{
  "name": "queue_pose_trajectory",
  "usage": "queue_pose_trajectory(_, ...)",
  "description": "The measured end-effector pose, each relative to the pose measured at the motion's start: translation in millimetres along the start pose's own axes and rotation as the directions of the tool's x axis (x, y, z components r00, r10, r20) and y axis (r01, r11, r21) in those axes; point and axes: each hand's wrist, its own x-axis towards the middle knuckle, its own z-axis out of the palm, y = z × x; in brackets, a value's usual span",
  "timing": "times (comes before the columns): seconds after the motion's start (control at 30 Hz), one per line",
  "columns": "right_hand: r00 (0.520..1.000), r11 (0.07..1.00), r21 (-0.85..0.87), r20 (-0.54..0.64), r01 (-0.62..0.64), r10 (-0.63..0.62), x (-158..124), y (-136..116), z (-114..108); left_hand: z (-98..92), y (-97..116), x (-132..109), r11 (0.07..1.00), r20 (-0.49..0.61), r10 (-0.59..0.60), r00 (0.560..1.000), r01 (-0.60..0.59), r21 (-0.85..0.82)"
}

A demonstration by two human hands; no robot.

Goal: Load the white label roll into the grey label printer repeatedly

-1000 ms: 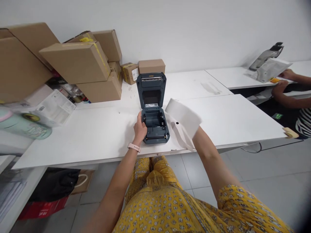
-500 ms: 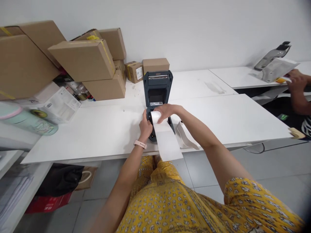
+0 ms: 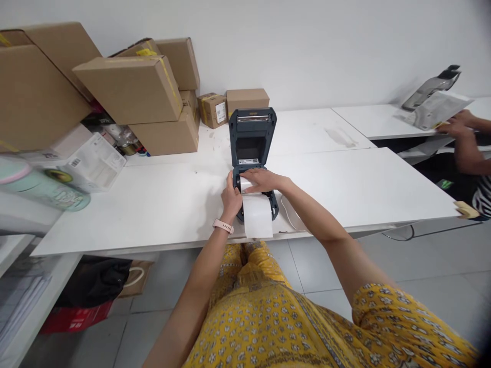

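1. A dark label printer stands on the white bench near its front edge, with its lid tilted up and back toward the wall.
2. A white paper roll lies in the open bay of the printer. Its long axis runs from left to right across the bay, and a loose paper strip comes from it toward the person and hangs a little over the bench edge.
3. The right hand lies flat on top of the roll, fingers stretched to the left and pressing down; it does not close around anything.
4. The left hand rests against the left side of the printer body, loosely curved on it; how firmly it grips, I cannot tell.
5. The roll is directly under the right hand, so this hand is the nearer one; the left hand is just beside it.
6. Cardboard boxes are piled at the back left. Far right, another person's hand touches a grey bag.
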Motion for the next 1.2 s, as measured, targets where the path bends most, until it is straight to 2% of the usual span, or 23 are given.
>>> queue_pose_trajectory(0.07,0.987,0.99,0.073,-0.109,0.124,-0.116,-21,-9,10,0.2,-1,0,1.0,0.0,-0.002,1.0,0.002,-0.007)
queue_pose_trajectory(0.13,0.973,0.974,0.124,-0.154,0.189,-0.169,-44,-22,24,0.5,-2,0,1.0,-0.002,0.003,1.0,-0.003,-0.006)
queue_pose_trajectory(0.2,0.976,0.979,0.121,-0.161,0.166,-0.145,-65,-38,40,1.1,-3,0,1.0,-0.01,0.014,1.0,-0.015,-0.01)
queue_pose_trajectory(0.3,0.974,0.997,0.041,-0.219,0.067,-0.056,-86,-61,65,2.4,-6,0,0.999,-0.03,0.029,0.999,-0.031,-0.036)
queue_pose_trajectory(0.47,0.934,0.998,-0.062,-0.357,-0.022,-0.002,-95,-82,91,5.3,-11,2,0.995,-0.053,0.038,0.998,-0.043,-0.09)
queue_pose_trajectory(0.7,0.915,0.993,-0.114,-0.404,-0.043,-0.006,-97,-87,94,6.8,-15,4,0.993,-0.057,0.046,0.997,-0.052,-0.11)
queue_pose_trajectory(1.07,0.916,1.0,-0.024,-0.4,-0.009,-0.001,-104,-88,90,6.4,-17,6,0.98,-0.042,0.036,0.998,-0.043,-0.193)
queue_pose_trajectory(1.2,0.923,0.998,0.063,-0.385,0.008,0.017,-113,-94,88,8.3,-20,-11,0.949,-0.008,-0.025,1.0,0.022,-0.315)
